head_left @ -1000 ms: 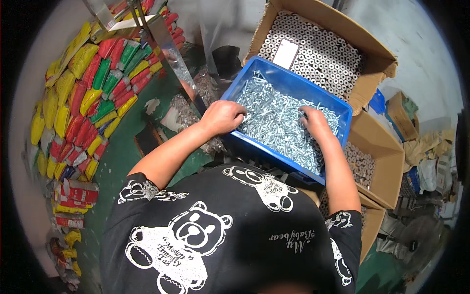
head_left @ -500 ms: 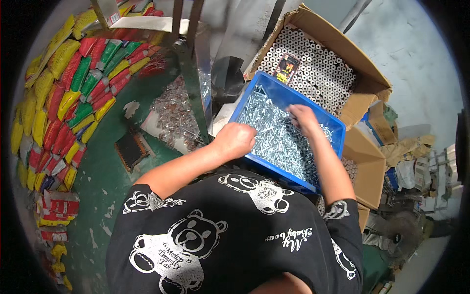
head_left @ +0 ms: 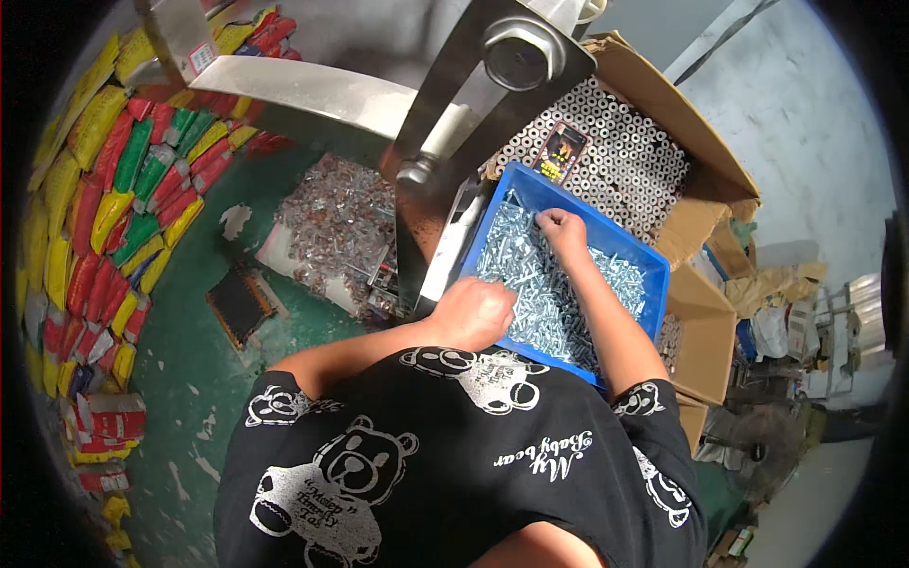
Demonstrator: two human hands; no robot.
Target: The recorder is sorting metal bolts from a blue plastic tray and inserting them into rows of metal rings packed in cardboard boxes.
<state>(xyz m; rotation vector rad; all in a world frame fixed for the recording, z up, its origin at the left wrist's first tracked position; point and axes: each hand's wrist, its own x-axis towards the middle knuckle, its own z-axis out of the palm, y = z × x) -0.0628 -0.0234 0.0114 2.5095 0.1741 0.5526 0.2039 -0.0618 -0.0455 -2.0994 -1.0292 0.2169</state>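
A blue plastic bin (head_left: 620, 244) in front of me holds a heap of small silvery screws or bolts (head_left: 540, 298). At the bin's near left edge, my left hand (head_left: 476, 312) is curled into a fist, its fingertips over the screws; whatever it holds is hidden. Farther in, my right hand (head_left: 562, 232) hovers over the heap with thumb and fingers pinched together. Anything between those fingers is too small to make out.
Behind the bin stands a cardboard box (head_left: 705, 114) of white ring-ended cylinders, with a dark printed pack (head_left: 561, 151) on top. A bolted metal arm (head_left: 519, 55) rises just left of the bin. Clear bagged parts (head_left: 336, 222) and stacked coloured sacks (head_left: 114, 208) lie leftward.
My left hand has shifted right, farther over the bin's edge. My right hand has moved slightly left over the screws, fingers pinched. The metal arm now looms larger beside the bin.
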